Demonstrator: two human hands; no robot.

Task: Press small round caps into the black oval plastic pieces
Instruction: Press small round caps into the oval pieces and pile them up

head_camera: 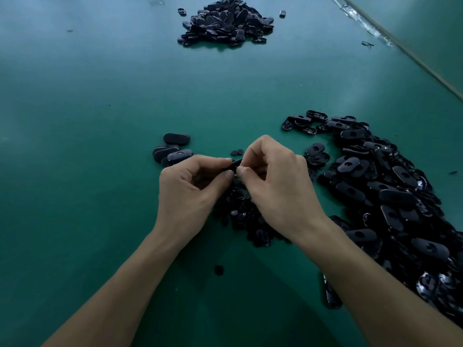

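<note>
Head view: left hand [190, 194] and right hand [278, 186] pinch one oval piece [235, 163] over green table [100, 121].

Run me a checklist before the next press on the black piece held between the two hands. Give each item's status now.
1. Oval piece gripped at both ends: left hand and right hand both pinch it. Ok.
2. Cap lined up on the piece's hole: fingers hide it. Cannot tell.
3. More caps within reach: the cap heap lies directly under the hands. Ok.
4. Supply of ovals: the right pile lies beside the right hand. Ok.
5. Small group of ovals by the left hand already capped: cannot tell.
</note>
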